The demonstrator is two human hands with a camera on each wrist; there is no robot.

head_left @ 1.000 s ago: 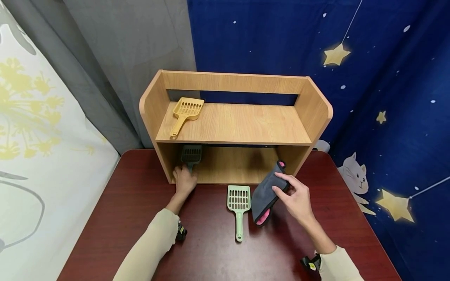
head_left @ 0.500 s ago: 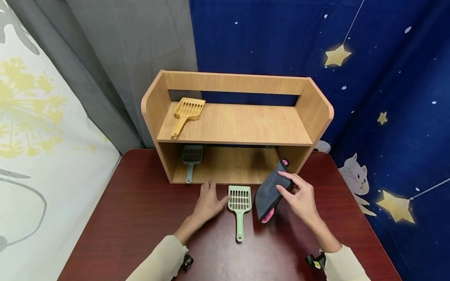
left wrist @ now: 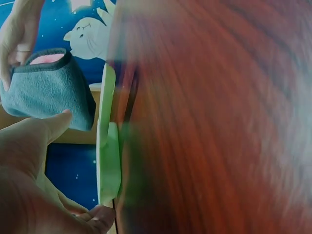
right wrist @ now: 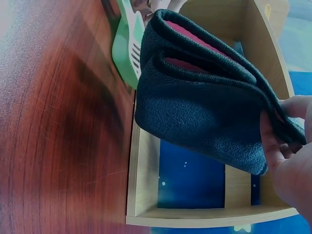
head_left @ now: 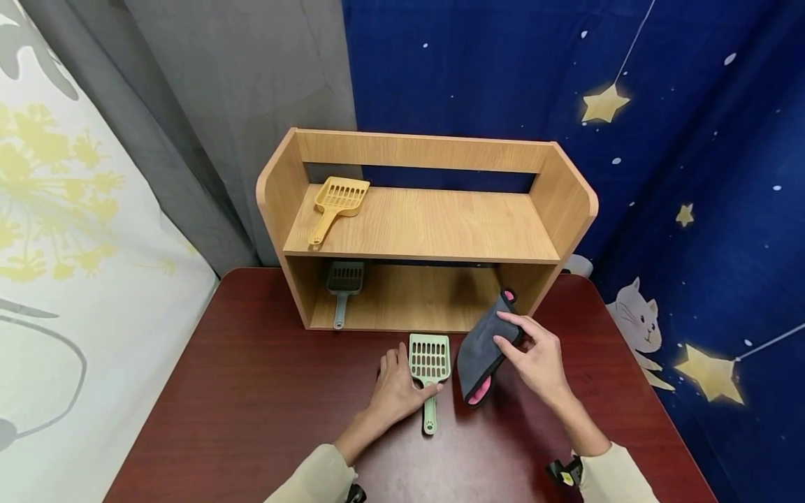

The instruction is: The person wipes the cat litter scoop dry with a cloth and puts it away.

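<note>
A light green slotted litter scoop (head_left: 430, 358) lies on the table in front of the shelf. My left hand (head_left: 397, 391) is at its left side, fingers extended along the slotted head and thumb over the handle's neck. In the left wrist view the fingertips (left wrist: 101, 217) are right at the scoop's edge, with the thumb spread away. My right hand (head_left: 534, 356) pinches a folded dark grey cloth (head_left: 486, 348) with pink lining and black edging, held above the table. The right wrist view shows the cloth's folds (right wrist: 204, 117) hanging from thumb and fingers.
A two-tier wooden shelf (head_left: 421, 256) stands at the table's back. A yellow scoop (head_left: 339, 201) lies on its upper tier at left, and a grey scoop (head_left: 344, 283) on the lower tier at left. The dark red table (head_left: 264, 405) extends around them. Curtains hang behind.
My left hand has left the grey scoop on the lower tier and moved right and nearer, to the green scoop. The right hand keeps hold of the cloth, almost still.
</note>
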